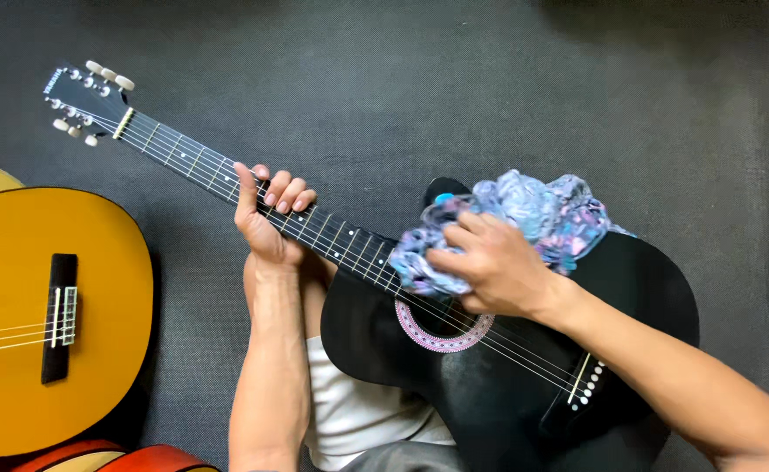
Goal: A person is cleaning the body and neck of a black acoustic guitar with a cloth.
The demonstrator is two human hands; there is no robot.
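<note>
Wiping step: R hand (489, 267) presses cloth (524, 218) bunched on guitar (507, 393) top; L hand (266, 223) wraps neck (steadying); next: even strokes toward the bridge

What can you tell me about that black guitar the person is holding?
The black guitar is a glossy acoustic lying across the person's lap, its neck pointing up and left to a headstock with pale tuning pegs. A pink patterned ring circles the sound hole, and white pins dot the bridge. The left hand wraps the neck; the right hand presses a crumpled blue and pink cloth onto the body near the sound hole.
</note>
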